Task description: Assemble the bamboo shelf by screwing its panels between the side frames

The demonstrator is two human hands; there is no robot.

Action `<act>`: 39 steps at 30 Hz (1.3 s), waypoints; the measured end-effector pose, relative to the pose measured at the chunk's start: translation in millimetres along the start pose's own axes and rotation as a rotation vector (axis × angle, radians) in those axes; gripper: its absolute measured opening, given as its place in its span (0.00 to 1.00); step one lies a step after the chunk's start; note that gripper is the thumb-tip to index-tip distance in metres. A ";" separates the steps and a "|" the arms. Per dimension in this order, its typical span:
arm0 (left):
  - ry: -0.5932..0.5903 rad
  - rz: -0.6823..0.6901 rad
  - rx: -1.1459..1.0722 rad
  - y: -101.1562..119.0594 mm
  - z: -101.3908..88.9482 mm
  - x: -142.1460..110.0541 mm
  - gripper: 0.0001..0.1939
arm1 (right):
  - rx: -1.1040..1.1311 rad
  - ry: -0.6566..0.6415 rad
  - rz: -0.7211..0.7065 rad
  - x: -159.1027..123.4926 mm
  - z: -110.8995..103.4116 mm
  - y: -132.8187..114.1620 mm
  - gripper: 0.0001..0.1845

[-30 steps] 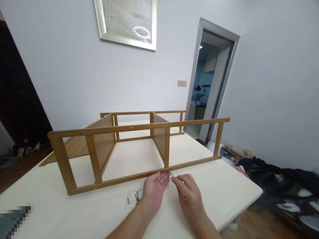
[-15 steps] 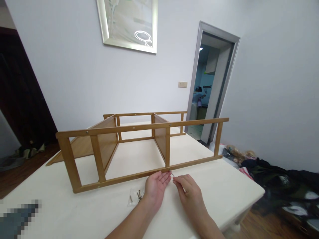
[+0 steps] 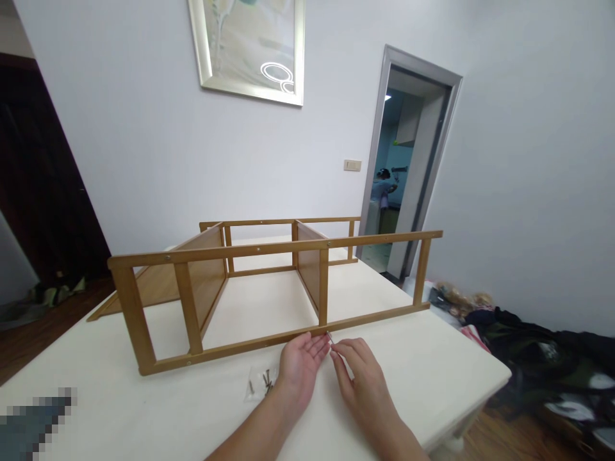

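A light-brown wooden shelf frame [image 3: 250, 250] lies on its side on the cream-topped table. Its lower front rail [image 3: 250, 347] runs just beyond my hands. My left hand [image 3: 298, 368] is open, palm up, fingers stretched against this rail below the middle post [image 3: 323, 288]. Between the thumb and fingers of my right hand [image 3: 360, 374] is a thin metal hex key [image 3: 330, 337], its tip at the rail. Most of the key is hidden by my fingers. Left of my left wrist lies a small clear plastic bag of screws [image 3: 262, 382].
The table [image 3: 446, 365] has its right edge near my right arm. Dark clothes [image 3: 538, 358] are piled beyond that edge. Behind the frame are a wall with a framed picture [image 3: 250, 51] and a doorway, through which a person [image 3: 382, 187] shows.
My right-hand fingers have shifted slightly left and closed in around the hex key, whose tip stays at the rail. My left hand keeps its place. The whole view has dropped slightly.
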State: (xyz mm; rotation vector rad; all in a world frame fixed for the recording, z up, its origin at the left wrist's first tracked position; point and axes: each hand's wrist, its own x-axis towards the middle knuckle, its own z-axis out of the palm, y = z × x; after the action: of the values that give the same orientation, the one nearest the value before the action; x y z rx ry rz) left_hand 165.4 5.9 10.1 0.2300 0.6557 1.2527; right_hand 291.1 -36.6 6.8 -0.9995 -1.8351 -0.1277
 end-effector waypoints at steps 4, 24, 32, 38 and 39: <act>0.009 0.006 -0.005 -0.3 -0.3 1.0 0.06 | -0.007 -0.009 0.020 -1.8 0.1 2.2 0.15; 0.023 -0.005 0.008 1.2 1.7 -0.9 0.06 | -0.012 -0.026 -0.035 -7.0 -2.0 5.7 0.20; 0.022 -0.005 0.009 1.3 0.5 0.0 0.06 | -0.053 0.012 -0.087 -6.5 -2.3 8.8 0.23; 0.027 0.006 -0.002 0.1 0.7 0.2 0.06 | -0.050 0.025 -0.093 -5.7 -2.1 9.6 0.22; 0.029 0.005 -0.002 0.0 0.7 0.3 0.06 | -0.048 0.028 -0.089 -5.4 -2.2 9.3 0.21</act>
State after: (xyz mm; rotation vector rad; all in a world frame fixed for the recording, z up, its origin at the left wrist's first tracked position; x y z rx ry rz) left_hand 165.8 6.3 10.6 0.2123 0.6785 1.2636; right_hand 299.9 -34.7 0.4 -0.9445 -1.8587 -0.2392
